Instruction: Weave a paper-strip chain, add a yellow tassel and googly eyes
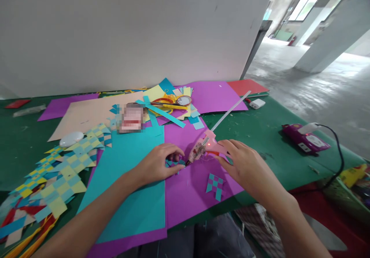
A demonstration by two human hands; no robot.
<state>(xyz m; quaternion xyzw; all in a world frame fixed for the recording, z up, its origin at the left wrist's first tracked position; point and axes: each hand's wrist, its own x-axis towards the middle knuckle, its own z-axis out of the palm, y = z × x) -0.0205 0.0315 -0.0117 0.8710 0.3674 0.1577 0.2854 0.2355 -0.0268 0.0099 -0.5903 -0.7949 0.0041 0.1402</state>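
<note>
My right hand (pixel 239 157) grips a pink hot glue gun (pixel 199 148) by its handle, with a red light lit on its side. A long whitish glue stick (pixel 231 110) juts from its back end. The dark nozzle points down and left, at my left hand (pixel 164 161). Between the left thumb and fingers is a small woven paper piece (pixel 175 164) in teal and purple, partly hidden by the fingers. A second woven paper piece (pixel 214 185), checkered teal and purple, lies on the purple sheet (pixel 185 208) below the glue gun.
A teal sheet (pixel 130 211) lies left, beside woven yellow-and-blue paper strips (pixel 69 161) and a white mouse-shaped object (pixel 71 139). Scissors (pixel 164 103), a tape roll (pixel 184 101) and paper strips sit behind. A purple power strip (pixel 305 138) with a corded plug rests at right.
</note>
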